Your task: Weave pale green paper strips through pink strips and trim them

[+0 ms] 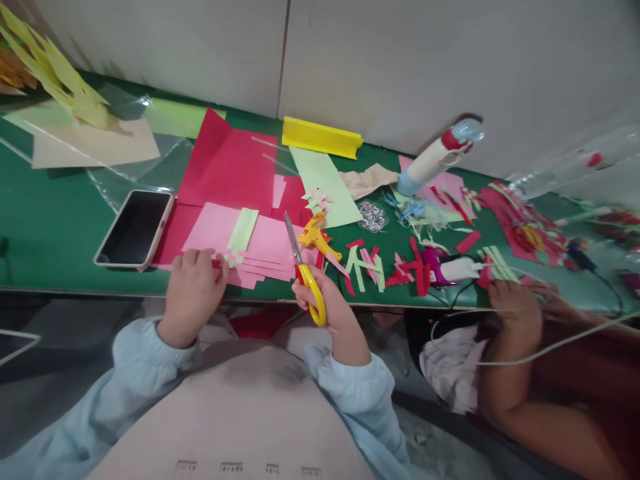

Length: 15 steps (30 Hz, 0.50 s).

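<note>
My left hand presses its curled fingers on the left edge of a slit pink paper. Its thumb lies by a small pink-and-green checkered weave at the paper's lower part, where a pale green paper strip runs upward. In my right hand is a pair of scissors with yellow handles, blades pointing up and left over the pink paper's right side. Red paper lies beneath and behind the pink sheet. A yellow glue gun lies just right of the blades.
A phone lies left of the papers. Behind are a folded yellow paper and a bottle. Red and green paper scraps and a purple-and-white device lie to the right. A co-worker's hand is at the far right, with a cable nearby.
</note>
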Each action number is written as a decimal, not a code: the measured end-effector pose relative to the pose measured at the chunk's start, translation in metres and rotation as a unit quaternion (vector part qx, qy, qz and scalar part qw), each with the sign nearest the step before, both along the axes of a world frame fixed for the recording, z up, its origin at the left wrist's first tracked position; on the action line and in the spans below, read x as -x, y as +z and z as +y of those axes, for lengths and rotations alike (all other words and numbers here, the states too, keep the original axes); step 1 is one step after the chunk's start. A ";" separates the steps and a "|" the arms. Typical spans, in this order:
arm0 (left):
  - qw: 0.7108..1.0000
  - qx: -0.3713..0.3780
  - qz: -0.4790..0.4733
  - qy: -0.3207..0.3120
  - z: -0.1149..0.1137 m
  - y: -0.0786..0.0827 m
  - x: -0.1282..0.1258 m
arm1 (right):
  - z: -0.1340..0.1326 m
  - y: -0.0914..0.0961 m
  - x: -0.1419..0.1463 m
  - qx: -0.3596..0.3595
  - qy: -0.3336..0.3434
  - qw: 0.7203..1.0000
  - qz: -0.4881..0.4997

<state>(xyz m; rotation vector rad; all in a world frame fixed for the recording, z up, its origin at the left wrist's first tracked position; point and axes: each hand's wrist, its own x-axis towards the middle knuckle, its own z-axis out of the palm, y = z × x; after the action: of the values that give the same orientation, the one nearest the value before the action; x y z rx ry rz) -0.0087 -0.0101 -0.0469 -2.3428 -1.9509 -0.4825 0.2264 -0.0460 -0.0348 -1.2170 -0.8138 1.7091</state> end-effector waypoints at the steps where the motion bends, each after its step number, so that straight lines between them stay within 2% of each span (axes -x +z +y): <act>1: 1.000 0.000 0.020 -0.004 0.000 -0.002 -0.002 | 0.001 -0.003 0.003 0.003 0.002 1.000 0.005; 7: 0.998 0.036 0.052 0.025 -0.001 -0.003 -0.014 | 0.002 -0.004 0.013 0.020 0.021 1.000 0.012; 15: 1.000 0.017 0.016 0.010 0.003 -0.007 -0.016 | -0.004 0.006 0.012 0.025 0.021 0.999 0.015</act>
<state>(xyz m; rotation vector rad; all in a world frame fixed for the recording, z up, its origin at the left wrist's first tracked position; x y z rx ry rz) 0.0068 -0.0069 -0.0541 -2.3333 -1.9823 -0.4122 0.2140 -0.0496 -0.0287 -1.2113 -0.7883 1.7871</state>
